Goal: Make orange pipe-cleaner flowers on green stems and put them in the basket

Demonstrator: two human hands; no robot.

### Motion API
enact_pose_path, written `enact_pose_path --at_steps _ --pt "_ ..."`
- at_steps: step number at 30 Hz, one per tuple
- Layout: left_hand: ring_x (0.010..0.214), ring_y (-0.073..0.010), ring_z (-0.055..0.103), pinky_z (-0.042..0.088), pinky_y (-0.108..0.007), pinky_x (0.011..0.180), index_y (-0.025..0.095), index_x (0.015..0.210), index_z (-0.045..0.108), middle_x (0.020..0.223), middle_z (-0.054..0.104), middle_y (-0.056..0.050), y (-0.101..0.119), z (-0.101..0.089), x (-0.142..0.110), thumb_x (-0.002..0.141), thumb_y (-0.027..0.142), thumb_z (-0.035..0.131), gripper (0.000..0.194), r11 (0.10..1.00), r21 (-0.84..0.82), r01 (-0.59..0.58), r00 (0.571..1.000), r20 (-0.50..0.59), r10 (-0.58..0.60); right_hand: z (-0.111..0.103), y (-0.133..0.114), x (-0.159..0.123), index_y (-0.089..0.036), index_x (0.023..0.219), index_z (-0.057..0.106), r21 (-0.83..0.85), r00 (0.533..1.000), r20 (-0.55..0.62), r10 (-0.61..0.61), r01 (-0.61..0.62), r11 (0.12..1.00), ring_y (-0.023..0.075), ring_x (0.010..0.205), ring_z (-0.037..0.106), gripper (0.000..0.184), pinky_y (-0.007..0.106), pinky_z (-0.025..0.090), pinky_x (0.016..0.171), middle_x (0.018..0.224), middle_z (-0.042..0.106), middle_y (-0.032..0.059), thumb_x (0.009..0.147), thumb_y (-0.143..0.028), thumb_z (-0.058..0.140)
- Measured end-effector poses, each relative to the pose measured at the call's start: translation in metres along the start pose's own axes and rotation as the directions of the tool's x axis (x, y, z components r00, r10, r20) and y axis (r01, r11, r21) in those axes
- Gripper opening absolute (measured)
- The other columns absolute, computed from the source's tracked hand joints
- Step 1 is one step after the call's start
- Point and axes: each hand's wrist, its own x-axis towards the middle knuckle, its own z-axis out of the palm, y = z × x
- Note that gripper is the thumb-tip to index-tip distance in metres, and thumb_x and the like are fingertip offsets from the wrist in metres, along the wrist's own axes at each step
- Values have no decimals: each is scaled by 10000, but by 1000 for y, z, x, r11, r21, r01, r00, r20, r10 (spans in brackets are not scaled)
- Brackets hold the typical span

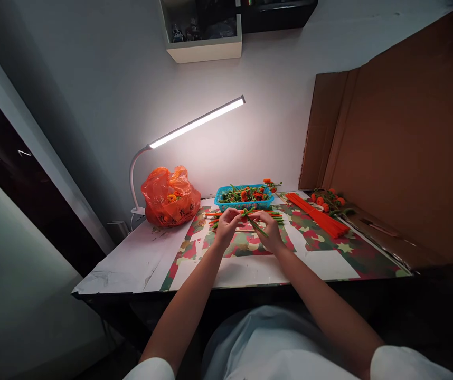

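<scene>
Over the middle of the table, my left hand [227,226] and my right hand [269,232] meet at the fingertips. Between them is a bundle of green pipe cleaners [258,228], its stems slanting down under my right palm. The left fingers pinch its upper end, where a bit of orange shows. My right fingers are closed around the green strands near that end. Beneath and behind both hands lie loose orange and green pipe cleaners [277,217]. Just beyond stands a blue basket [222,206] with orange flowers [244,195] and green stems.
At the left sits an orange plastic bag [171,206] beside a lit desk lamp [198,122]. To the right lie a bundle of orange pipe cleaners [317,215] and more orange flowers [323,203]. A large cardboard sheet [393,137] stands along the right side. A shelf [206,51] hangs above.
</scene>
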Motion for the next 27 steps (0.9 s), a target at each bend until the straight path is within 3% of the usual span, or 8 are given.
enact_pose_path --at_steps 4,6,8,11,14,20,24,27 --pt "582 -90 552 456 -204 524 172 782 518 669 555 21 1 -2 1 715 370 618 232 993 78 -85 996 49 81 -1 8 4 -203 960 655 64 978 -78 193 -188 980 189 774 603 249 315 477 681 875 667 55 826 -359 514" --pt "574 -92 541 448 -205 513 171 769 526 646 551 20 1 -1 0 724 359 608 209 989 105 -104 990 108 92 -1 10 5 -202 994 652 100 975 -22 221 -218 971 183 751 606 279 304 475 658 868 670 54 820 -380 525" --pt "589 -94 540 450 -206 522 173 769 525 663 562 13 1 0 -1 727 368 609 217 986 122 -113 986 135 96 -1 8 4 -202 919 668 85 985 19 170 -171 982 185 763 608 234 306 473 674 853 673 50 807 -371 551" --pt "619 -95 552 459 -206 547 175 777 505 725 589 1 1 1 -2 702 398 650 277 982 141 -129 988 108 114 -2 3 3 -198 776 657 -12 995 -64 73 -74 997 189 754 599 161 317 466 692 781 659 42 793 -335 574" --pt "654 -114 577 478 -224 573 168 752 526 776 619 -25 1 1 -3 712 429 645 290 968 206 -146 988 89 130 -3 -1 1 -203 756 640 -86 993 -115 1 -11 996 190 749 591 132 324 465 702 757 641 36 803 -298 561" --pt "652 -135 574 465 -234 577 154 709 621 711 631 -46 -4 -1 -3 753 399 613 249 886 401 -235 972 106 210 -3 -1 0 -211 752 639 -143 995 -37 -97 91 985 193 789 577 124 335 459 741 781 612 40 823 -242 542" --pt "671 -149 590 467 -236 567 160 698 644 716 646 -53 -8 -4 -1 753 371 612 220 857 456 -241 970 143 196 -2 2 0 -205 746 647 -113 995 4 -101 101 988 188 816 576 121 333 466 744 843 585 46 812 -224 547" --pt "794 -179 620 506 -260 614 165 681 642 850 666 -90 -5 -4 -1 763 346 607 202 847 442 -294 954 181 237 0 4 0 -203 730 653 -53 998 -20 -62 61 997 182 824 583 111 330 473 748 856 583 44 797 -230 569"
